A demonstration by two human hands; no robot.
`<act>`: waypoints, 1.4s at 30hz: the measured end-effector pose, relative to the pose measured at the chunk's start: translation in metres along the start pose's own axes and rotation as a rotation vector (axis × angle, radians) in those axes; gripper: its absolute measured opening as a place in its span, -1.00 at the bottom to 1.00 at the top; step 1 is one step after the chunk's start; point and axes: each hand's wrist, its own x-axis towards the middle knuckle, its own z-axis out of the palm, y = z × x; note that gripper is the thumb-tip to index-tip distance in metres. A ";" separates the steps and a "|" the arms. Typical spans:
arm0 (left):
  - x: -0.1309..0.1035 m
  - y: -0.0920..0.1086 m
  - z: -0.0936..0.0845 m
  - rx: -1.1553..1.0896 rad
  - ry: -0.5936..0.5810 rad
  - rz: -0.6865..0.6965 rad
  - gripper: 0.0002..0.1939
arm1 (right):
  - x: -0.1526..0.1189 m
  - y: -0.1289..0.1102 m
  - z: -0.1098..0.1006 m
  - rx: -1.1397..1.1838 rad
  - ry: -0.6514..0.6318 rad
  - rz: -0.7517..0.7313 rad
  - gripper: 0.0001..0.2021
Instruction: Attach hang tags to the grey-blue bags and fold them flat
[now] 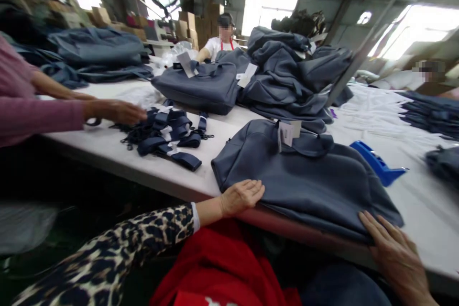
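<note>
A dark blue-grey bag point(308, 177) lies at the near edge of the table, its handles and paper tags on the upper side. My left hand point(243, 197) rests on the bag's lower left edge, fingers stretched out and lying together. At its lower right corner, my right hand point(394, 248) touches the fabric with the fingers spread. Neither hand grips anything visible. A heap of dark blue straps point(172, 134) with white wraps is to the left of the bag.
A blue tool point(376, 162) lies right of the bag. Behind are another tagged bag point(201, 87) and a pile of bags point(283, 76). A person's hand point(122, 112) reaches toward the straps from the left. Another person point(224, 43) is across the white table point(150, 167).
</note>
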 end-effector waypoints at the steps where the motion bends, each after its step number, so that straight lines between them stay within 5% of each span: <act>1: 0.001 0.000 -0.001 -0.016 -0.008 -0.009 -0.62 | 0.004 -0.006 -0.005 -0.013 -0.038 0.024 -0.22; 9: 0.029 0.013 -0.022 -0.126 -0.229 -0.113 -0.15 | 0.029 -0.042 -0.002 -0.015 -0.048 -0.086 -0.30; 12: 0.052 0.026 -0.016 -0.162 -0.204 -0.117 -0.07 | 0.035 -0.046 -0.005 -0.018 -0.041 -0.102 -0.38; 18: 0.084 0.033 0.003 -0.264 -0.205 -0.101 0.13 | 0.046 -0.045 -0.022 0.089 -0.236 -0.047 -0.35; 24: 0.080 0.018 0.002 -0.274 -0.172 -0.028 -0.23 | 0.054 -0.035 -0.021 0.228 -0.247 -0.020 -0.52; 31: 0.081 0.018 -0.002 -0.209 -0.093 0.058 -0.60 | 0.059 -0.046 -0.017 0.166 -0.053 0.013 -0.59; 37: 0.091 0.007 -0.007 -0.306 -0.075 -0.043 -0.71 | 0.052 -0.052 -0.004 0.271 0.008 0.092 -0.79; 42: 0.092 0.013 -0.019 -0.199 0.004 0.039 -0.73 | 0.053 -0.051 -0.004 0.360 0.087 0.173 -0.86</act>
